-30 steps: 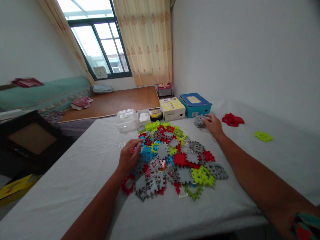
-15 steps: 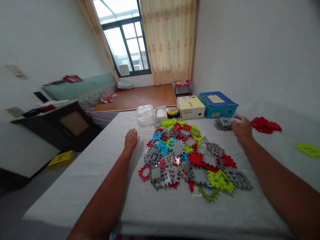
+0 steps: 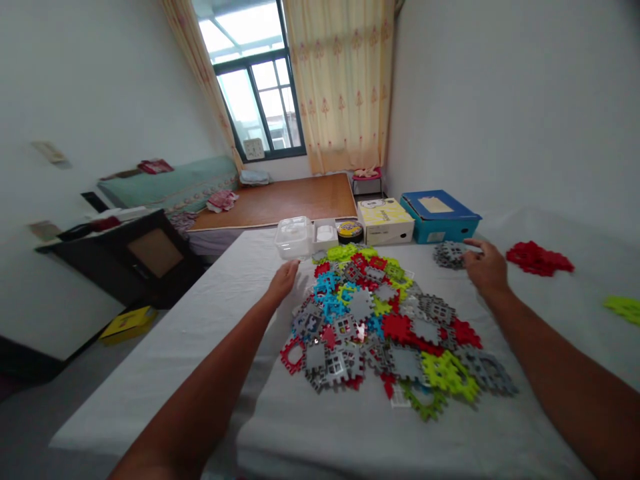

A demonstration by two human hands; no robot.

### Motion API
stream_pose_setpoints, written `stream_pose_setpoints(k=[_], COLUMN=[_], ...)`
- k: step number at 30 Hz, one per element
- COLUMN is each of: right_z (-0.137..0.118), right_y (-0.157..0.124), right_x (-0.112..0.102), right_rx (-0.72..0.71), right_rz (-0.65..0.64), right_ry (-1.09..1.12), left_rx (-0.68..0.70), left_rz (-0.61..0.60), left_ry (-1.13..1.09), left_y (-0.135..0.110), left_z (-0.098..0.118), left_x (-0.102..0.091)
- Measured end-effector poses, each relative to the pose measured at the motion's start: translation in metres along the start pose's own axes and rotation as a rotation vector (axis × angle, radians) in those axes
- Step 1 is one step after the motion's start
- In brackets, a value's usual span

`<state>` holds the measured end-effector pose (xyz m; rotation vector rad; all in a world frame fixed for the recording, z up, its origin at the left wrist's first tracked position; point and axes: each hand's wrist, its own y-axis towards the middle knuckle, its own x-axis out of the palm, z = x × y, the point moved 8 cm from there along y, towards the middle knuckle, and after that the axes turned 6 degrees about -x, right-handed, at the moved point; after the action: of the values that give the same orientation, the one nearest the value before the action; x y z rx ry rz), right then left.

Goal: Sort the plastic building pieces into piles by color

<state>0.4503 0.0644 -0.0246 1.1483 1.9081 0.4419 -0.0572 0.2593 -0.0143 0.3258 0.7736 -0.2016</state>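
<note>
A heap of interlocking plastic building tiles (image 3: 360,303) with toothed edges, in grey, red, lime green, blue and white, covers the middle of the table. My left hand (image 3: 284,280) is at the heap's far left edge, fingers drawn together; what is in them, if anything, is hidden. At the far right my right hand (image 3: 486,267) has thumb and index finger apart, beside a small pile of grey tiles (image 3: 449,255), the fingertips at its right edge. Further right lie a pile of red tiles (image 3: 539,259) and some lime green tiles (image 3: 624,309).
Along the table's far edge stand a clear plastic container (image 3: 293,238), a small white box (image 3: 325,235), a round black-and-yellow tin (image 3: 350,232), a yellow-and-white box (image 3: 385,222) and a blue box (image 3: 440,217). A white cloth (image 3: 200,320) covers the table. A wall rises at the right.
My left hand has moved right and forward to the heap's edge, and a white frame tile beside it is no longer visible. My right hand stays by the grey pile. The view has shifted slightly.
</note>
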Motion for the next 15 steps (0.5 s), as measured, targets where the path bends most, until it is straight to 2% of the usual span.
stream_pose_setpoints(k=[3,6,11,15], right_z=[-0.005,-0.017,-0.023,-0.024], right_y=[-0.002,-0.005,-0.013,-0.016], right_x=[-0.001,0.004,0.007,0.011], right_rx=[0.043,-0.004,-0.054,-0.121], right_rz=[0.034,-0.015,-0.084,-0.126], right_ry=[-0.003,0.001,0.014,0.013], left_rx=[-0.111,-0.11,-0.075,-0.03], left_rz=[-0.097,-0.118,-0.161,-0.24], left_ry=[0.058,0.096,0.108,0.074], left_y=[0.027,0.052,0.074,0.066], left_z=[-0.018,-0.018,0.002,0.029], left_x=[0.003,0.016,0.054,0.077])
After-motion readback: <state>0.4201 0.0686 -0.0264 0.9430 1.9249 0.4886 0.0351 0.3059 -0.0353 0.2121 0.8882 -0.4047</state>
